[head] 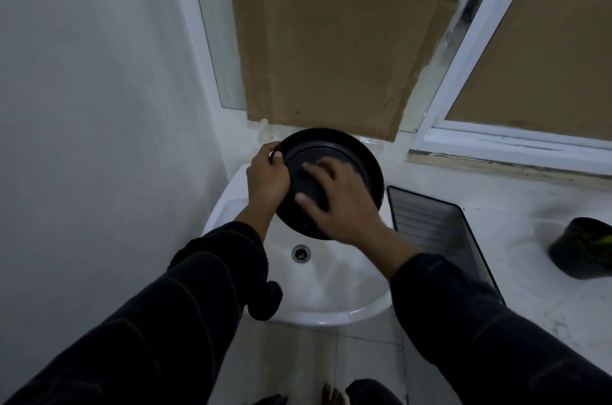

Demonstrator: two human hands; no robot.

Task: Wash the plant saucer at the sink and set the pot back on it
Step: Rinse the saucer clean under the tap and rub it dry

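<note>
Left to right across the frame.

Left hand (267, 177): fingers curled over the left rim of the saucer (357, 152), thumb on the near face; the rim is gripped. This hand carries the saucer.

Saucer: black, round, held at centre frame above the back of the sink (318, 312), tilted steeply on edge so that one flat face is turned toward the camera. A raised inner ring is seen on that face; whether it is the underside cannot be told for certain. No running water can be made out, and no tap is seen.

Right hand (334, 202): laid flat on the facing surface, fingers spread and nearly straight, nothing gripped. It is slightly blurred, so rubbing is judged to be in progress.

Sink drain (300, 253): directly below the saucer's lower edge.

Right of the sink: a dark ribbed tray (430, 222) on the white worktop (530, 205). The pot (583, 252) stands at the far right edge of the frame, on the worktop, well apart from both hands.

Key relation: the pot lies to the right of the saucer, and the right hand is the nearer to it. The left hand's rim grip is judged sufficient to carry the saucer rightward across the tray. Washing is judged not yet finished.
</note>
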